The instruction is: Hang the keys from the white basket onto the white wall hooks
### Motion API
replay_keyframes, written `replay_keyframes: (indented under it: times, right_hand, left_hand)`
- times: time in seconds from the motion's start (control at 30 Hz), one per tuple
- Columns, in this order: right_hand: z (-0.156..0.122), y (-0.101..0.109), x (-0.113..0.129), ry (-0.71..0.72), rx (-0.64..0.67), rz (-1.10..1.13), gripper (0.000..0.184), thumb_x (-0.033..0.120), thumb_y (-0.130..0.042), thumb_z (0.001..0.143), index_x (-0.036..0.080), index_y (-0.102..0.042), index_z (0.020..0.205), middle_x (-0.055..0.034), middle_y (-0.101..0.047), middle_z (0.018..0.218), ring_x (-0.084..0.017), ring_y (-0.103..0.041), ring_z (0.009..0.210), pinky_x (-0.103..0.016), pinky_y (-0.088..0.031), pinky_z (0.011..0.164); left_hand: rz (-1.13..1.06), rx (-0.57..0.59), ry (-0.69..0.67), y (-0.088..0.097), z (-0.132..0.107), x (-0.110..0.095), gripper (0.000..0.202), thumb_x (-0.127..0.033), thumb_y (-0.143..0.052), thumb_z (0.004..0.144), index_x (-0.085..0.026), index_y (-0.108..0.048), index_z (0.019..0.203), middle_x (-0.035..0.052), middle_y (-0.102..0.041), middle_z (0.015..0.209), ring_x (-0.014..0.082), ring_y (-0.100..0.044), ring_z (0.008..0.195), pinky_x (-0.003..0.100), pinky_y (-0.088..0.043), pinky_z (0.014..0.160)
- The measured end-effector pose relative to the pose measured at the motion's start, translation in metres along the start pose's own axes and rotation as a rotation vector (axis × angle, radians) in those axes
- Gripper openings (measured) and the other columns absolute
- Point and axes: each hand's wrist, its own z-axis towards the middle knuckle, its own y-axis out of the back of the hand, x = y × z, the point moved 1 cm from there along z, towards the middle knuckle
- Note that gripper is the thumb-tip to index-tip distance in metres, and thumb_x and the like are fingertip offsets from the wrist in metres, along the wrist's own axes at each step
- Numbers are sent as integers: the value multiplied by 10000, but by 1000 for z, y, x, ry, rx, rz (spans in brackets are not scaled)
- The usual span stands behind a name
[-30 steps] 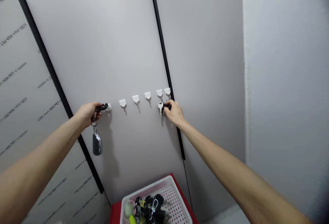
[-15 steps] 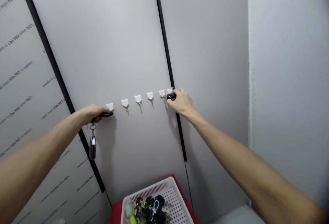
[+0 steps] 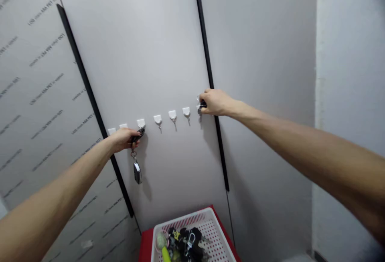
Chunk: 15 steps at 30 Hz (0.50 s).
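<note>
Across the whole view stand the pale cabinet doors (image 3: 168,61), divided by black handle strips (image 3: 209,69). Below them we see a white perforated basket (image 3: 185,218) on a red surface (image 3: 147,240), with a heap of keys (image 3: 197,250) inside; anything we let slip could drop toward it and mix in with the rest.

Our right hand (image 3: 216,101) is at the right end of a row of hooks, thumb and fingers pinching a dark key piece (image 3: 203,104). The hand covers much of it, so we cannot tell whether it hangs on anything; releasing it unsupported could let it fall. Our left hand (image 3: 122,138) pinches a black strap (image 3: 136,136) close against a white hook (image 3: 141,123), while a car key fob (image 3: 137,172) dangles below from a metal ring (image 3: 133,154).

We judge that the fob's weight could swing and twist the strap away from the hook. With both hands busy at once, divided attention could make us miss the small tip, and a hard tug might loosen the hook's plate.
</note>
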Motion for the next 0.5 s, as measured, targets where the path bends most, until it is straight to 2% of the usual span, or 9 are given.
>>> replay_keyframes:
  times: [0.1, 0.2, 0.33, 0.43, 0.5]
  right_hand:
    - [5, 15, -7, -64, 76, 66, 273, 305, -479, 558, 151, -564, 767, -39, -538, 674, -130, -473, 611, -220, -332, 507]
    - [9, 18, -2, -128, 79, 161, 271, 281, -481, 549, 149, -567, 769, -21, -545, 611, -113, -471, 566, -203, -335, 478]
    - [13, 6, 17, -133, 50, 299, 260, 222, -493, 525, 153, -564, 765, -4, -545, 603, -90, -468, 542, -179, -339, 466]
    - [10, -4, 34, -83, 123, 459, 231, 214, -488, 530, 161, -557, 743, 21, -529, 570, -64, -447, 483, -164, -331, 439]
    - [2, -9, 48, -27, 155, 569, 215, 209, -488, 533, 165, -552, 733, 30, -522, 564, -58, -443, 482, -157, -333, 443]
  left_hand:
    - [19, 30, 17, 2, 1, 0, 73, -87, -518, 548, -105, -448, 545, -2, -465, 444, 95, -474, 402, 184, -372, 357]
    - [62, -2, -78, 2, 1, 1, 62, -87, -484, 589, -110, -436, 556, -13, -448, 429, 78, -453, 377, 161, -332, 330]
    - [32, -67, -269, 3, 6, -2, 45, -118, -425, 645, -121, -438, 601, -30, -423, 437, 43, -395, 328, 135, -260, 299]
    - [-90, -201, -400, 6, 9, -17, 47, -113, -390, 658, -131, -433, 656, -39, -421, 474, 18, -354, 309, 131, -261, 308]
    - [-135, -210, -446, 7, 5, -29, 52, -127, -385, 662, -136, -432, 682, -41, -421, 479, 17, -349, 306, 132, -261, 310]
